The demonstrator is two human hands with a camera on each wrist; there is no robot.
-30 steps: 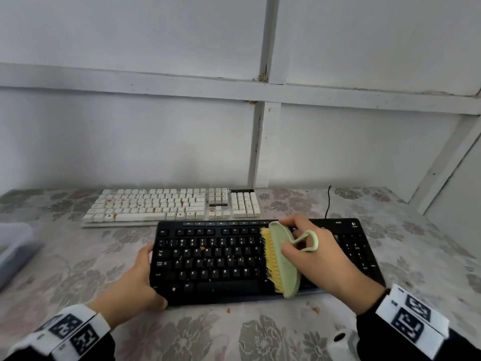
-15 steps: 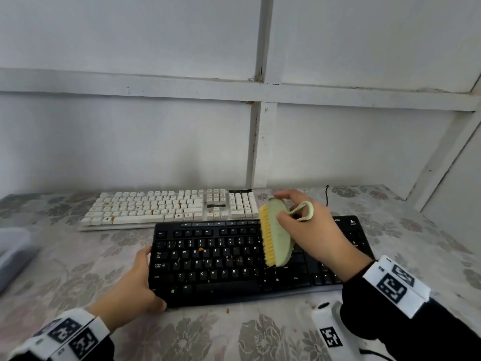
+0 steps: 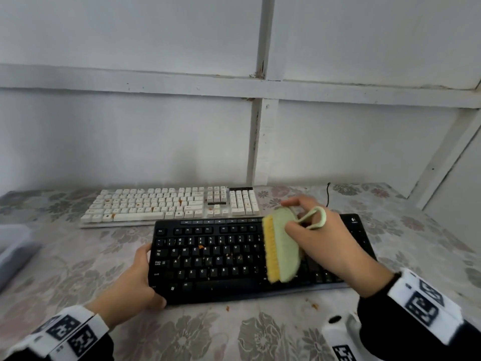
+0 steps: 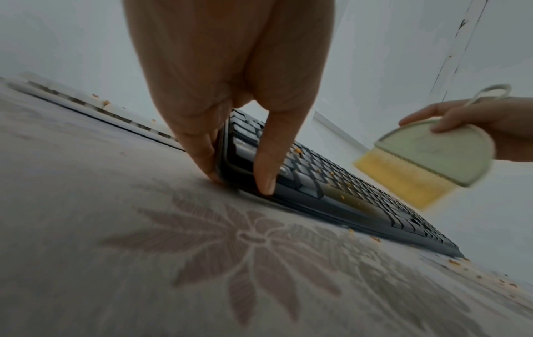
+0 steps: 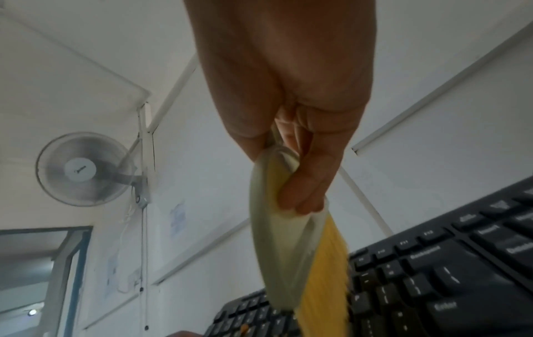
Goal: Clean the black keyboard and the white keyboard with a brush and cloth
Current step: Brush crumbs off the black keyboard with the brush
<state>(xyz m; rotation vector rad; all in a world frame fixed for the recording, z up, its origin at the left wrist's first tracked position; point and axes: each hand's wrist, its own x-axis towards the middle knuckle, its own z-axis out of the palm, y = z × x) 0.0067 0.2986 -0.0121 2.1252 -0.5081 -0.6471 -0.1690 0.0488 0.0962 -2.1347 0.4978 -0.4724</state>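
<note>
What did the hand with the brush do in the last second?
The right hand carried the brush up toward the far edge of the black keyboard, then back down over the keys. The left hand kept gripping the keyboard's left end; the white keyboard stayed put.

Black keyboard (image 3: 221,259) on table (image 3: 78,259), near front edge, about centre. White keyboard (image 3: 169,205) just behind it, shifted left, close to back edge by wall. Left hand (image 3: 135,285) at black keyboard's front-left corner. Brush (image 3: 281,246) in right hand (image 3: 325,243) over black keyboard's right half, bristles probably just above keys. Crumbs (image 3: 313,305) on table before black keyboard, toward front-right. Container (image 3: 13,254) at left edge
</note>
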